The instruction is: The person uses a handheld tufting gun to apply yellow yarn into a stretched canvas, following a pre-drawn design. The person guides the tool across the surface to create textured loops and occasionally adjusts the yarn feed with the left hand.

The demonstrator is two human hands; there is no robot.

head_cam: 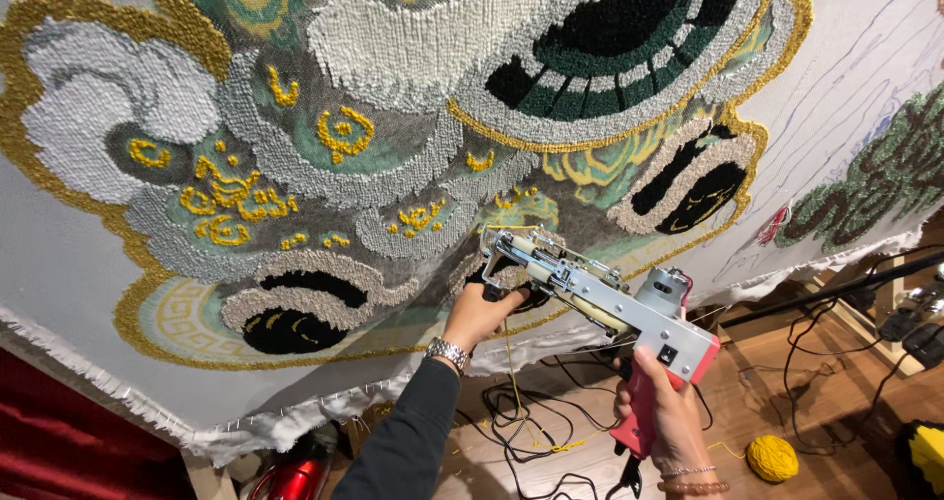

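A silver and pink tufting gun (600, 298) points its needle end at the lower part of a large tufted rug cloth (324, 136) stretched in front of me. My right hand (664, 411) grips the gun's pink rear handle. My left hand (482, 313), with a metal watch on the wrist, holds the front handle close to the cloth. A yellow yarn strand (511, 372) hangs from the gun's front. The cloth bears a pattern of white, grey, green, black and yellow pile.
A ball of yellow yarn (773, 458) lies on the wooden floor (816, 402). Black cables (531, 421) tangle on the floor below the gun. A red object (295, 475) sits at the bottom left. A dark frame bar (836, 289) and power plugs (910, 328) are at right.
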